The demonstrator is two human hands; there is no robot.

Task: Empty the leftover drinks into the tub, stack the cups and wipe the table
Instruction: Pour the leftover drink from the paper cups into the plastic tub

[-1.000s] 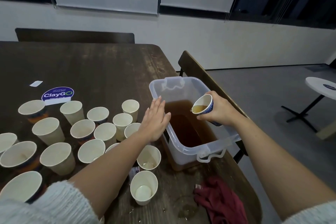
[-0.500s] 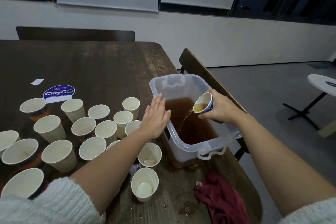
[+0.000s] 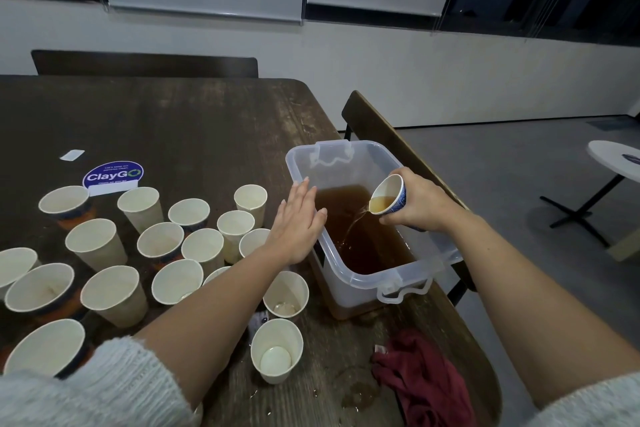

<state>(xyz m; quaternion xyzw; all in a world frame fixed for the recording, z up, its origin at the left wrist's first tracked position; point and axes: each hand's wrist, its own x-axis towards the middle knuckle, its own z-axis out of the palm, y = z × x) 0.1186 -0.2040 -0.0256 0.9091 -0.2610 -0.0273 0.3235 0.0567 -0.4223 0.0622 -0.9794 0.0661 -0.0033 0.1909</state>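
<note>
Right hand (image 3: 420, 208) tipping cup (image 3: 389, 199) into tub (image 3: 367, 282), "ClayGO" sticker (image 3: 113, 176) on table (image 3: 180, 121)

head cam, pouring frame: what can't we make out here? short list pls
Head view only:
- Cups under the left forearm: the arm covers them, so no exact cup count.
- Blue cup: its base sits inside the right hand.
- ClayGo sticker: small print too tiny to read.
- Red cloth: cut off by the bottom edge.
- Tub: the brown liquid hides its floor.
</note>
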